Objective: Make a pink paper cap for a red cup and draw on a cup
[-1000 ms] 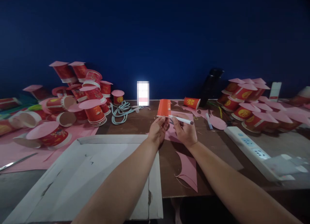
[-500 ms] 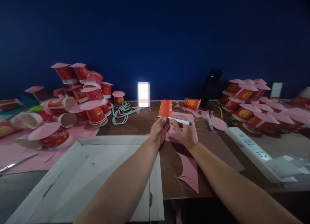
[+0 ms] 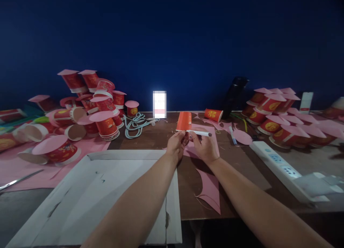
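A red paper cup stands upside down on a pink paper sheet in the middle of the brown table. My left hand pinches the cup's lower rim with closed fingers. My right hand is closed round a white pen, which lies across the fingers with its tip against the cup's base.
Red cups capped with pink discs are piled at the left and the right. A flat white cardboard sheet lies near left, a white power strip right, a coiled cable and a lit phone behind, pink offcuts near.
Both hands and the cup stay in place; the pen has shifted slightly along the cup's base. The view has drifted a little.
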{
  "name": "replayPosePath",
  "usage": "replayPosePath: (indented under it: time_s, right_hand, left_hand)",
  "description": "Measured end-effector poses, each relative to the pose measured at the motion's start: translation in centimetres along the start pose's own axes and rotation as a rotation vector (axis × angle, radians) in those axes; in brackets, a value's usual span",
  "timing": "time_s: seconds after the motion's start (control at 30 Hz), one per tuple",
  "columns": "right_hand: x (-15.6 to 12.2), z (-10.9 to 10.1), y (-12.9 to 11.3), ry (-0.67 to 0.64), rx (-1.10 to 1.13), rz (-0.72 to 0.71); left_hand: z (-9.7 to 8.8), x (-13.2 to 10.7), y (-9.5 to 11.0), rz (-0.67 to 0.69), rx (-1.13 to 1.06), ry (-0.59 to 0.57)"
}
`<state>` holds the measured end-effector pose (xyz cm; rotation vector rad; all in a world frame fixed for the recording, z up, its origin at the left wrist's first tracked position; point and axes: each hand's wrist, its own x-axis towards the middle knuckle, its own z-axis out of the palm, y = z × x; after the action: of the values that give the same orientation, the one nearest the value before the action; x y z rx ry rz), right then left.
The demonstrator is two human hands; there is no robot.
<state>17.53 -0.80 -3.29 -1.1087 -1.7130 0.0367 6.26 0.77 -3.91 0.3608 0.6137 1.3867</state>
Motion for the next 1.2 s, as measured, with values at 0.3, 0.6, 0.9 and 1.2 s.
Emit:
replayPosePath:
  time_s: [0.3,0.6,0.9,1.2]
  right_hand:
    - [0.2,-0.1,-0.1,0.059,-0.077,-0.069]
    - [0.4,-0.4,-0.5,0.056,-0.097,-0.063]
    - [0.7,-0.7,-1.0,0.044,-0.077,-0.061]
    - [0.8,-0.8,-1.2,0.055,-0.103,-0.035]
  left_hand:
    - [0.0,-0.1,-0.1,-0.004,0.017,0.016]
    - [0.1,-0.1,0.0,-0.01,0.019,0.031]
    - [0.2,-0.3,0.1,-0.025,0.036,0.027]
    - [0.2,-0.5,0.0,-0.012,0.046,0.02]
